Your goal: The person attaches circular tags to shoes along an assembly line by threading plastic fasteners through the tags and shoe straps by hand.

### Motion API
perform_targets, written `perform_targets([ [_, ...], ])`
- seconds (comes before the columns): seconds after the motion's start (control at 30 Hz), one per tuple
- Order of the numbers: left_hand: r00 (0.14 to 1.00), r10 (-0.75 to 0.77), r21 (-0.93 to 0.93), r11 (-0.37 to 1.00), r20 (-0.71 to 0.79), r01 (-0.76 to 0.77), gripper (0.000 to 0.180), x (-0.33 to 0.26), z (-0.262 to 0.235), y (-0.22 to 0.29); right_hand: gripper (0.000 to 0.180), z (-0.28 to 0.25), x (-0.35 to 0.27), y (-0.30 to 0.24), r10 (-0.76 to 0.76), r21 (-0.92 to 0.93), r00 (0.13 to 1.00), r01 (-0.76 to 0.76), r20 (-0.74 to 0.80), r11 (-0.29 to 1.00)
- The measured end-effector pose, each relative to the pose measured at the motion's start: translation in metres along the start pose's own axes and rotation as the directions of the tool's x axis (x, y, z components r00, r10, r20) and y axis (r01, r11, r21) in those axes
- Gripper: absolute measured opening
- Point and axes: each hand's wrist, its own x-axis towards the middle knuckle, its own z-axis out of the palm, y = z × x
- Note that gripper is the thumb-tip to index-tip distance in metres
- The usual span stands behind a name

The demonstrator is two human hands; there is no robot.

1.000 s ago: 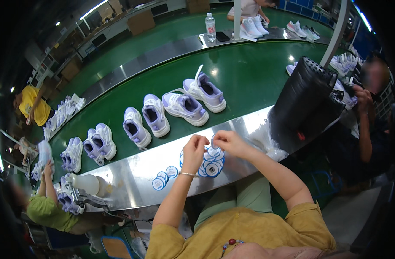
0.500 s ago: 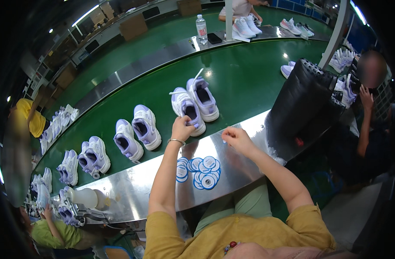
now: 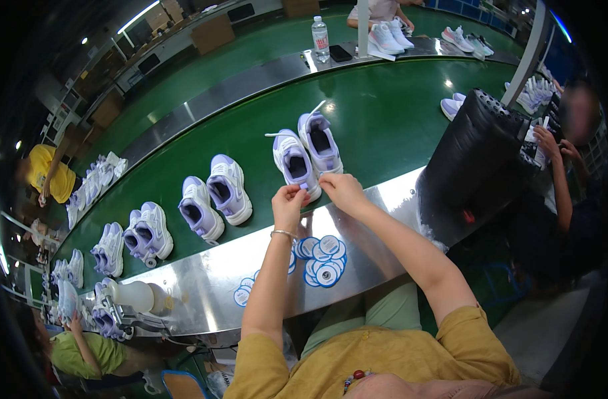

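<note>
- Left hand (image 3: 289, 199) and right hand (image 3: 340, 189) meet at the heel of the near shoe (image 3: 295, 163) on the green belt (image 3: 397, 120).
- Fingers pinched shut on something small there; what exactly, I cannot tell.
- Round tags (image 3: 324, 259) wait on the steel ledge (image 3: 204, 286), just below.
- Best to steady the heel and keep the pinch low.

- A pair of sneakers (image 3: 307, 156) is set on the conveyor belt (image 3: 397, 120), just behind the left hand (image 3: 289, 203) and right hand (image 3: 342, 191).
- Round stickers (image 3: 322, 261) are laid on the steel ledge (image 3: 204, 286), before the hands.
- Two more sneaker pairs (image 3: 214, 197) (image 3: 144, 233) are placed further left on the belt.
- A water bottle (image 3: 320, 38) is stood behind the belt.
</note>
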Motion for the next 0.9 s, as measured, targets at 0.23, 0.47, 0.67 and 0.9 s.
perform_targets([
  [0.23,0.999,-0.036,-0.077,0.996,-0.012,0.035,0.016,0.002,-0.005,-0.004,0.017,0.009,0.006,-0.012,0.019,-0.042,0.996,-0.015,0.092,0.999],
  [0.47,0.998,-0.008,-0.057,0.998,-0.065,0.005,0.008,0.003,-0.004,-0.002,0.019,0.019,0.008,-0.013,-0.013,-0.075,0.994,0.022,0.110,0.997],
  [0.67,0.998,-0.022,-0.065,0.998,-0.066,0.017,0.014,0.009,-0.016,-0.011,0.021,0.023,0.008,0.000,-0.090,0.167,0.994,0.078,0.064,0.983],
  [0.9,0.955,0.265,-0.053,0.960,-0.131,-0.274,0.017,0.009,-0.017,0.018,0.018,0.000,0.011,-0.011,0.019,0.256,0.998,-0.036,0.068,0.966],
])
